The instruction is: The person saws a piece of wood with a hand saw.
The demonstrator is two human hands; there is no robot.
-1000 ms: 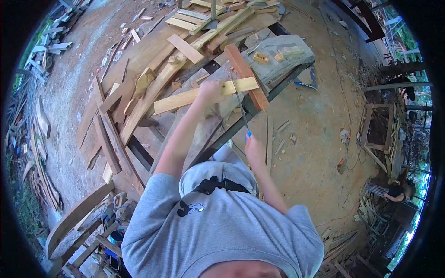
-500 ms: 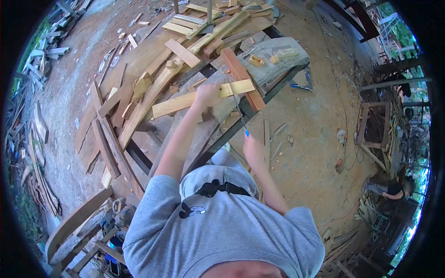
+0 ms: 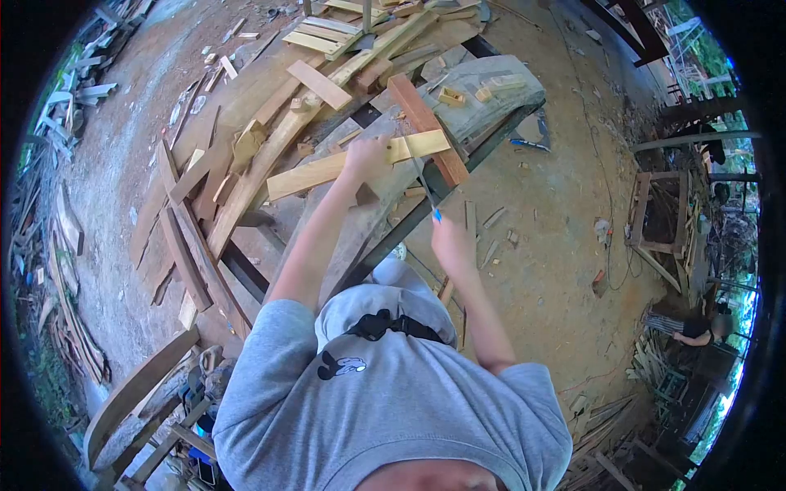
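Observation:
My left hand [image 3: 368, 158] is closed over a pale yellow wooden board [image 3: 303, 177], pressing it down on the bench. The board's right end lies across a reddish-brown plank [image 3: 416, 108]. In my right hand [image 3: 453, 244] is a hand saw [image 3: 422, 178] with a thin blade and a bit of blue at the handle. The blade crosses the pale board between my left hand and the reddish plank. My right fingers wrap the handle and hide most of it.
The grey worn bench top [image 3: 512, 74] carries small wood blocks [image 3: 451, 96]. Long planks [image 3: 282, 135] and offcuts pile up to the left. A blue-and-white object [image 3: 530, 145] lies right of the bench. Another person [image 3: 696, 334] is at the far right, near a wooden frame [image 3: 660, 211].
My right hand has moved forward with the saw, toward the board. My left hand stays on the board, which has barely shifted.

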